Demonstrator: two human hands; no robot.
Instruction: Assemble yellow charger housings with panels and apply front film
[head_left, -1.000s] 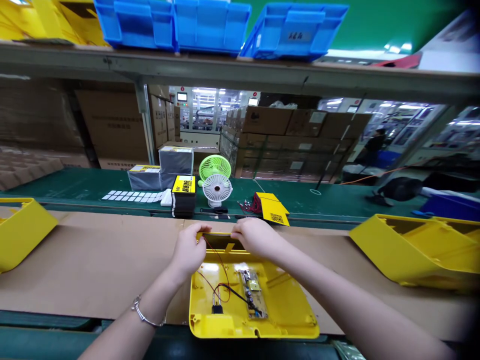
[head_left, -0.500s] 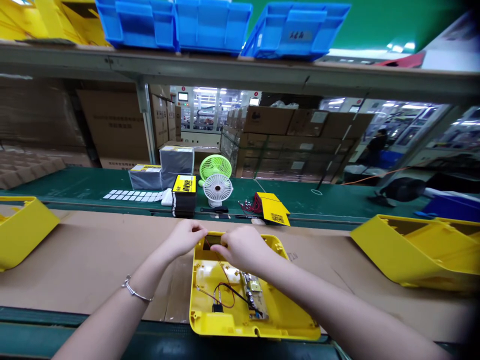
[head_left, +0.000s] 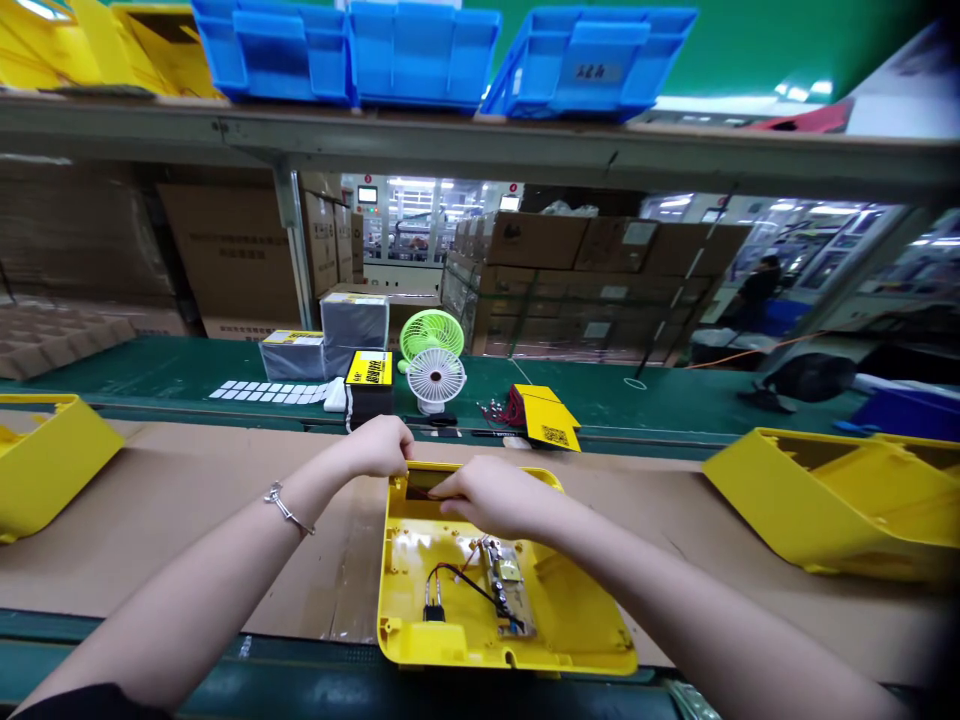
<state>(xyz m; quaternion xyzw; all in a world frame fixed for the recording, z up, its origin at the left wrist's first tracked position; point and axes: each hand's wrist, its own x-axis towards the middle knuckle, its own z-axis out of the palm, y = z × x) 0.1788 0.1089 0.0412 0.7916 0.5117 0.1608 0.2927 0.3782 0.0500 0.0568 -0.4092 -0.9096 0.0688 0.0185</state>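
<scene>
Left hand (head_left: 379, 447) at the far-left corner of a yellow shell (head_left: 570, 605) holding a circuit board (head_left: 511, 590); right hand (head_left: 499, 495) over its far part. Cannot tell whether either grip is closed.

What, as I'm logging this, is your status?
Left hand at yellow housing, far edge; right hand at recess. Circuit board in view. Right forearm partly blocks housing.

Passable: cardboard (head_left: 195, 480) beyond left forearm (head_left: 202, 565); blocking: right forearm (head_left: 637, 570) over housing (head_left: 450, 545); circuit board (head_left: 516, 602)
</scene>
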